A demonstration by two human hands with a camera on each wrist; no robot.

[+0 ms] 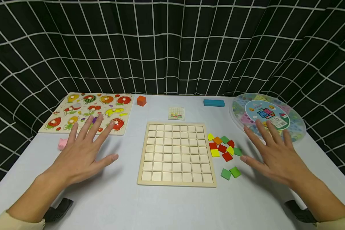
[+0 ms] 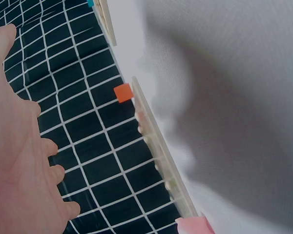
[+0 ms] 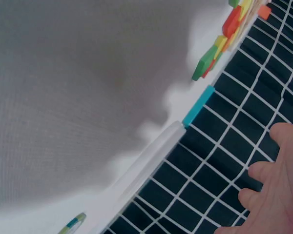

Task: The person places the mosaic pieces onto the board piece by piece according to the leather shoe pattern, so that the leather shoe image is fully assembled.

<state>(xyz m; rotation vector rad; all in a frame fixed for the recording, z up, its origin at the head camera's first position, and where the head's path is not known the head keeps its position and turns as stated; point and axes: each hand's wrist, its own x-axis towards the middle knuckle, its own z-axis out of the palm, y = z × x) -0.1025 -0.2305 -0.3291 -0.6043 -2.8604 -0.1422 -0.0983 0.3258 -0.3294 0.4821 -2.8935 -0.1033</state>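
Note:
My left hand (image 1: 80, 156) hovers palm down over the table with fingers spread, holding nothing. Its fingertips overlap the near edge of a wooden fruit puzzle board (image 1: 64, 110) in the head view. Just beside it lies a small pink object (image 1: 62, 143). On the other side my right hand (image 1: 279, 156) is likewise spread in the air, its fingertips overlapping a round clear-lidded case (image 1: 297, 124). Between the hands lies a wooden grid board (image 1: 176, 158) with bare squares. Colored tiles, among them a red tile (image 1: 227, 157) and a green tile (image 1: 225, 174), lie loose to its right.
A small printed grid card (image 1: 176, 113) lies behind the grid board. Farther back are an orange cube (image 1: 141, 101) and a blue block (image 1: 214, 103). Black cloth with white lines (image 1: 161, 48) hangs around the back and sides of the white table (image 1: 109, 204).

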